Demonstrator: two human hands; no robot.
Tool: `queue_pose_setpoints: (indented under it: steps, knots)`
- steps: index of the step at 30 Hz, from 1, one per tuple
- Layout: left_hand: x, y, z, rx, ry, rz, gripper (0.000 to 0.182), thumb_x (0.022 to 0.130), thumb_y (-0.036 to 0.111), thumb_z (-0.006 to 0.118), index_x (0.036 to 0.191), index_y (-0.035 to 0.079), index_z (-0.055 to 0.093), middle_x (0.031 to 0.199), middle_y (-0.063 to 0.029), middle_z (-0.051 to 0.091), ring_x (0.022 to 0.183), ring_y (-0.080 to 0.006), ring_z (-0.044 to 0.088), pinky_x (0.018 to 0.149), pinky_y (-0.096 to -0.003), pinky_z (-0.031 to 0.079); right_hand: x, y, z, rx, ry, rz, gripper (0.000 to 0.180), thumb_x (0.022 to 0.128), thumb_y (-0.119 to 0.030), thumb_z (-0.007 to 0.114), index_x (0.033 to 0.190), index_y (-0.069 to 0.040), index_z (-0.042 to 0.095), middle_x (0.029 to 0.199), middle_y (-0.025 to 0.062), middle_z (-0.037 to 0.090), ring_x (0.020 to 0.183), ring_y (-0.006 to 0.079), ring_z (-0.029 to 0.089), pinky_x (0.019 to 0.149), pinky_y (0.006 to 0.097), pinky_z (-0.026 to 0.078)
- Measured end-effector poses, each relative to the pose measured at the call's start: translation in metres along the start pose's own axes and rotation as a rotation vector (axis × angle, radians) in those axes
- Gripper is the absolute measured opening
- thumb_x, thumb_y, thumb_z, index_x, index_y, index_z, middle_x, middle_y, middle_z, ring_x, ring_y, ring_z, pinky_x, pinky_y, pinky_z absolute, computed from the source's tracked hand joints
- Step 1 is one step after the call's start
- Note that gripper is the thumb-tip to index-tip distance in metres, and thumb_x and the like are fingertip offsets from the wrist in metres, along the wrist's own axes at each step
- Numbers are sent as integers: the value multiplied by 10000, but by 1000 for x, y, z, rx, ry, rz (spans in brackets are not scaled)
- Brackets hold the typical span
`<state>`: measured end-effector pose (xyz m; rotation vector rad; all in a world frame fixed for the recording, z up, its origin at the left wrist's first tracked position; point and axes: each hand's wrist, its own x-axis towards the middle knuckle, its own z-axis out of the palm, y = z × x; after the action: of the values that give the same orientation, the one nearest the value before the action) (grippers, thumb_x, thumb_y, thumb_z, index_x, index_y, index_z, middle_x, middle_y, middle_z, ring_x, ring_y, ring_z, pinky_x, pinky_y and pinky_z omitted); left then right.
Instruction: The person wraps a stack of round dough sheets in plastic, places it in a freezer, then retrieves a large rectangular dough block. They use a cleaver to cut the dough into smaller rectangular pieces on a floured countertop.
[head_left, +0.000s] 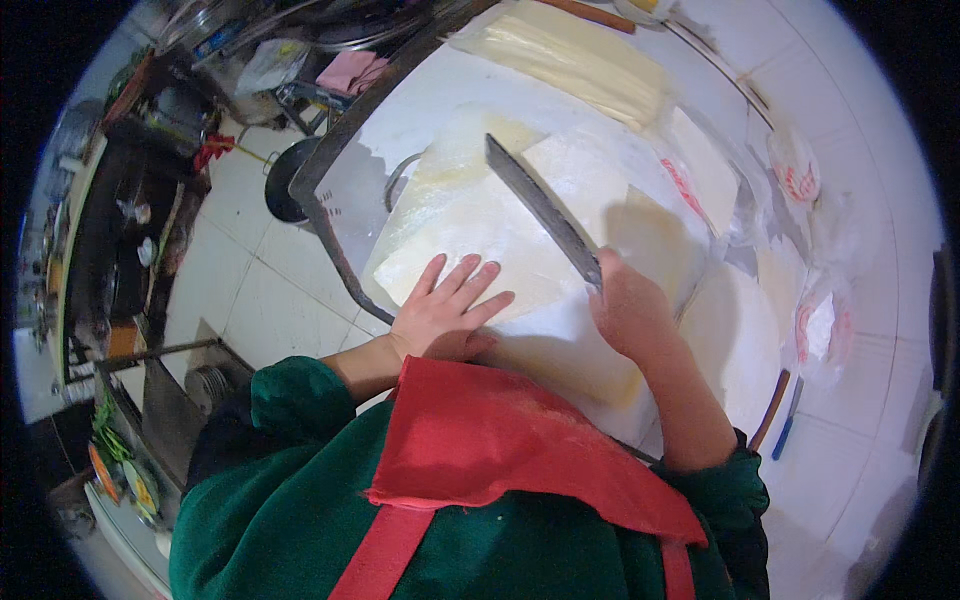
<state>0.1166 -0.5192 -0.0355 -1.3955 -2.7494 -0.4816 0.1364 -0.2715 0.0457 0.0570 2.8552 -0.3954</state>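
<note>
Pale, thin dough sheets (487, 247) lie overlapping on a floury board in front of me. My left hand (450, 307) rests on their near left part, palm down with the fingers spread. In my right hand (630, 304) is the handle end of a long, dark-bladed knife (541, 206), its blade slanting up to the left over the sheets. Whether the blade touches the dough, I cannot tell. At the far side of the table lies a folded stack of yellowish sheets (577, 64), partly under clear plastic.
A dark table edge (330, 247) runs along the left, with a black pot (289, 180) on the tiled floor beyond. Plastic bags with red print (795, 176) lie at right. A wooden rod (771, 411) and a blue-handled tool (786, 431) lie near my right forearm.
</note>
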Motion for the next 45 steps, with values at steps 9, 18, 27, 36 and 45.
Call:
queue_pose_setpoints:
  steps: [9, 18, 27, 36, 45]
  knots:
    - [25, -26, -30, -393, -19, -48, 453, 820, 266, 608, 1240, 133, 501, 1264, -136, 501, 1178, -292, 469, 994, -426, 353, -107, 65, 14, 331, 508, 436, 348, 761, -95, 598, 1099, -35, 539, 933, 186, 612, 797, 295, 625, 740, 364, 488]
    - [240, -99, -1, -242, 34, -601, 506, 803, 345, 614, 1174, 14, 525, 1052, -190, 610, 977, -324, 585, 889, -382, 433, -235, 196, 77, 2, 814, 985, 475, 761, -197, 673, 1182, -39, 521, 1031, 175, 584, 913, 328, 581, 794, 400, 465]
    - [311, -66, 5, -900, -211, -420, 315, 757, 161, 650, 1025, 0, 608, 818, -80, 629, 800, -147, 593, 653, -282, 478, -250, 202, 81, -202, 742, 921, 364, 755, -159, 657, 1084, -34, 566, 1008, 186, 566, 934, 373, 517, 854, 458, 398]
    - [50, -63, -74, -446, 245, -14, 178, 779, -5, 579, 937, 74, 599, 1111, -135, 583, 1078, -304, 538, 895, -363, 443, -132, 135, 61, 127, 743, 379, 287, 760, -79, 629, 1033, -14, 569, 1024, 181, 569, 996, 367, 505, 893, 444, 387]
    - [-49, -59, -16, -389, 326, -331, 216, 728, -57, 529, 917, 46, 515, 1147, -175, 548, 1118, -350, 481, 917, -406, 401, 41, 15, 49, 421, 302, -83, 262, 820, -151, 600, 1052, -28, 590, 989, 190, 602, 909, 318, 601, 809, 374, 477]
